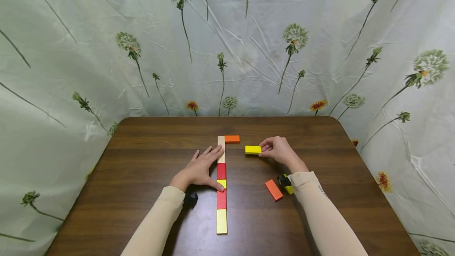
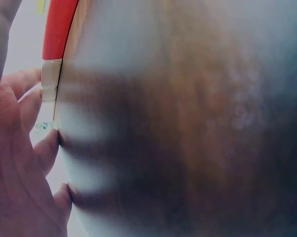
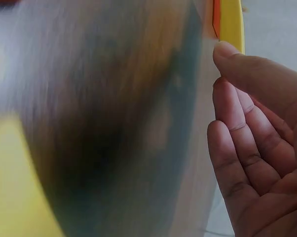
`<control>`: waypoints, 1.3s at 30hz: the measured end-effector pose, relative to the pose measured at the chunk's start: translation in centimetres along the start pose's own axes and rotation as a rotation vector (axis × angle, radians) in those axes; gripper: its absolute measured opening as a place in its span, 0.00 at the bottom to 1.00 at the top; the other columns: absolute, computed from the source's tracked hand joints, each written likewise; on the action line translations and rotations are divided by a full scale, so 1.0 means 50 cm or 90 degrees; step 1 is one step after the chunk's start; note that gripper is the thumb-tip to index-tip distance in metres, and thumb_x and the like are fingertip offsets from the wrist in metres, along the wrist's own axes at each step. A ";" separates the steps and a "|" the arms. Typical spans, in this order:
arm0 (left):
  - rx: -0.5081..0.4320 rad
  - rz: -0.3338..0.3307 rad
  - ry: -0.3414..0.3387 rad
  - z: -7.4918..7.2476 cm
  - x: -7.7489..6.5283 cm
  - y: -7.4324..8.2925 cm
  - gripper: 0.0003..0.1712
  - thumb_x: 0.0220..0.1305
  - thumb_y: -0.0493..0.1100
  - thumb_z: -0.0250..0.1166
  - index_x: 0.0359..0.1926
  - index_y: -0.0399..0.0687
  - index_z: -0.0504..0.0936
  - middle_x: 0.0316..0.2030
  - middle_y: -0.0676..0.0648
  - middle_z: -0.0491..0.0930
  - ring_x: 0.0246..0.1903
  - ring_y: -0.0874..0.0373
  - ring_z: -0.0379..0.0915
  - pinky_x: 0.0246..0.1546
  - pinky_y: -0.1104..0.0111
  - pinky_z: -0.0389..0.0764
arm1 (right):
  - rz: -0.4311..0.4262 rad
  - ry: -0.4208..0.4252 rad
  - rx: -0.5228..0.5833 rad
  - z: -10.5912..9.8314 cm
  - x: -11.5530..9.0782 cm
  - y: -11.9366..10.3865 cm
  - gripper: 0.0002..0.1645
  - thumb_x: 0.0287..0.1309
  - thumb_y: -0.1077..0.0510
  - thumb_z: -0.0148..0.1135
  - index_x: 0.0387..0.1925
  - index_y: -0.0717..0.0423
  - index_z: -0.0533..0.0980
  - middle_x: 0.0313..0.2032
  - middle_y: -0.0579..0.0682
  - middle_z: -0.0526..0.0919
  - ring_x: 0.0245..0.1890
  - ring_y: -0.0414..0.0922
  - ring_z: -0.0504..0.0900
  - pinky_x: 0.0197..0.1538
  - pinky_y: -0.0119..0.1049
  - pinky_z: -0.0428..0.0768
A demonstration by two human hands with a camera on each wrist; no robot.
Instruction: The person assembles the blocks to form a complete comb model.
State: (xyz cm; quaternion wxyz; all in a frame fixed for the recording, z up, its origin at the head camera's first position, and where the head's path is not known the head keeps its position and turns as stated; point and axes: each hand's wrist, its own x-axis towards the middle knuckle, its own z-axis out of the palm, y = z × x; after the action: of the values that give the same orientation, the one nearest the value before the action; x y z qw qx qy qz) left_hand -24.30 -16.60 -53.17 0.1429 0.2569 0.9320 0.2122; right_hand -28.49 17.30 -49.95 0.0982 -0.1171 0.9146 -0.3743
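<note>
A straight column of flat blocks runs down the middle of the table: a plain wood block point(image 1: 221, 156) at the far end, then a red block point(image 1: 222, 171), a yellow one partly under the thumb, another red block point(image 1: 221, 200) and a pale yellow block point(image 1: 222, 221) nearest. My left hand point(image 1: 200, 170) rests on this column with spread fingers, thumb on the yellow part and fingertips at the wood block. An orange block point(image 1: 232, 139) sits crosswise against the column's far right side. To its right, my right hand point(image 1: 281, 151) pinches a yellow block point(image 1: 253, 150) by its right end.
On the right of the brown table point(image 1: 149, 216) lie a loose orange block point(image 1: 274, 190) and a yellow block point(image 1: 289, 189), partly hidden by the right wrist's camera. A flowered curtain point(image 1: 249, 50) hangs behind the far edge.
</note>
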 end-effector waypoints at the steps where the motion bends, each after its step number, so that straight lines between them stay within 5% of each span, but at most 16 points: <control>1: -0.001 0.000 0.000 0.000 0.000 0.001 0.79 0.41 0.79 0.81 0.88 0.62 0.51 0.88 0.56 0.44 0.88 0.42 0.38 0.81 0.29 0.37 | 0.001 -0.001 0.003 0.006 0.003 -0.003 0.16 0.58 0.60 0.82 0.46 0.63 0.87 0.37 0.53 0.90 0.35 0.42 0.85 0.43 0.31 0.85; 18: -0.006 -0.006 -0.003 -0.001 -0.001 0.001 0.78 0.42 0.79 0.80 0.88 0.63 0.51 0.88 0.57 0.44 0.88 0.42 0.38 0.82 0.29 0.37 | -0.006 0.000 0.022 0.083 0.048 -0.048 0.15 0.57 0.62 0.82 0.45 0.63 0.87 0.35 0.53 0.90 0.34 0.40 0.84 0.45 0.33 0.87; 39: -0.013 -0.002 0.002 -0.006 -0.005 0.007 0.77 0.43 0.77 0.82 0.87 0.60 0.54 0.88 0.54 0.45 0.87 0.40 0.39 0.81 0.29 0.37 | -0.017 0.018 0.003 0.120 0.068 -0.078 0.14 0.56 0.63 0.82 0.43 0.62 0.88 0.33 0.52 0.90 0.33 0.40 0.84 0.44 0.35 0.88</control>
State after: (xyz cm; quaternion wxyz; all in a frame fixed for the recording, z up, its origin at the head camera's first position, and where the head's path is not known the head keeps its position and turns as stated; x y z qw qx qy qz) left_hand -24.08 -16.54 -52.71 0.1447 0.2533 0.9304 0.2218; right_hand -29.60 9.64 -51.70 0.0806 -0.1236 0.9134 -0.3793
